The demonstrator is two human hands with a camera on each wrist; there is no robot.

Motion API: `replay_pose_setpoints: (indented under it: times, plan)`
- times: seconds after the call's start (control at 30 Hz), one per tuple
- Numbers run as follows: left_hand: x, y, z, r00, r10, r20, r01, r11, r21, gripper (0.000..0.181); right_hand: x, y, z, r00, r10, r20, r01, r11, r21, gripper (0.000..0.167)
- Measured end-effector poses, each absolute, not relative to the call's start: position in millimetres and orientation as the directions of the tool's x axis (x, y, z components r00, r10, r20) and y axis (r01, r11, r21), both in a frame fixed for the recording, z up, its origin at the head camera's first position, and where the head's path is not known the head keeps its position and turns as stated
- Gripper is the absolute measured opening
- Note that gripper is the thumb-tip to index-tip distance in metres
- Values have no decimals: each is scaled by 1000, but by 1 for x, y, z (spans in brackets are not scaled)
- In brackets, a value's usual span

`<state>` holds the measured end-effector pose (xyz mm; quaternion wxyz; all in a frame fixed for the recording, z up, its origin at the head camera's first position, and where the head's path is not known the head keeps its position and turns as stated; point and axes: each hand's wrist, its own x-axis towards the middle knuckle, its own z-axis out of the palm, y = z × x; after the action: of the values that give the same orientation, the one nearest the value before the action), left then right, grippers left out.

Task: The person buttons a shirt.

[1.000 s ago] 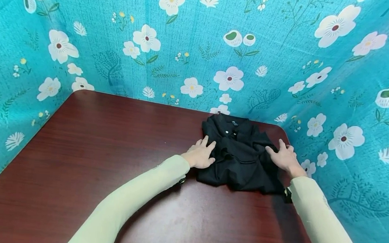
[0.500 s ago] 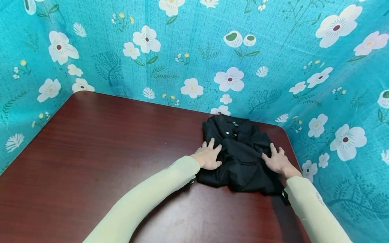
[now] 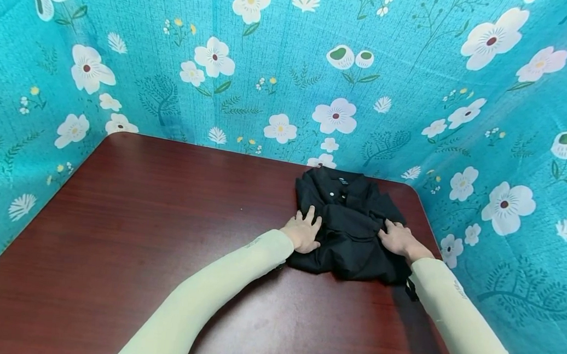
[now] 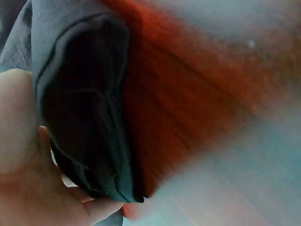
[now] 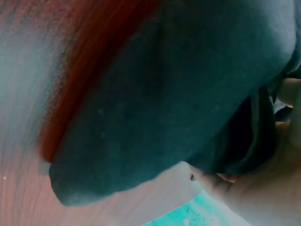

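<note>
A black collared shirt, bunched and partly folded, lies at the table's far right corner with its collar toward the back. On its left edge my left hand rests with fingers spread; the left wrist view shows that hand beside a layered fold of black cloth. At the shirt's right side, my right hand has its fingers curled in and grips the cloth. Black cloth fills much of the right wrist view, with the right hand at its edge, fingertips partly hidden.
The dark red wooden table extends left and toward the front. A turquoise floral curtain hangs behind the table and along both sides, close to the shirt at the back and right.
My right hand has moved left onto the shirt's right side and its fingers have curled in. My left hand has shifted slightly right, farther onto the cloth.
</note>
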<state>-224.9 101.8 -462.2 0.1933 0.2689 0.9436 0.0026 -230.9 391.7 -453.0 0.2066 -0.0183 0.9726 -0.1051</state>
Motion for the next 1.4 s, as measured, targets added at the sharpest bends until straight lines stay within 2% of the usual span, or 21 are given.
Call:
replay_pose_setpoints:
  times: [0.27, 0.43, 0.77, 1.03, 1.4]
  plan:
    - [-224, 98, -462, -787, 495, -369, 478, 867, 143, 71, -231, 388, -453, -914, -80, -397, -11, 985, -174, 68]
    - [-223, 95, -464, -790, 486, -374, 477, 870, 123, 73, -230, 385, -455, -909, -66, -411, -4, 989, -149, 63]
    - [-223, 90, -465, -793, 487, -367, 498, 864, 70, 73, -226, 376, -451, -903, -70, -424, -14, 991, -135, 61]
    - [-220, 81, -464, -789, 491, -369, 496, 864, 90, 74, -225, 368, -450, -900, -99, -425, -71, 994, -81, 57]
    - [-216, 64, -465, -784, 498, -370, 499, 861, 101, 75, -224, 357, -452, -884, -117, -453, -90, 993, -80, 56]
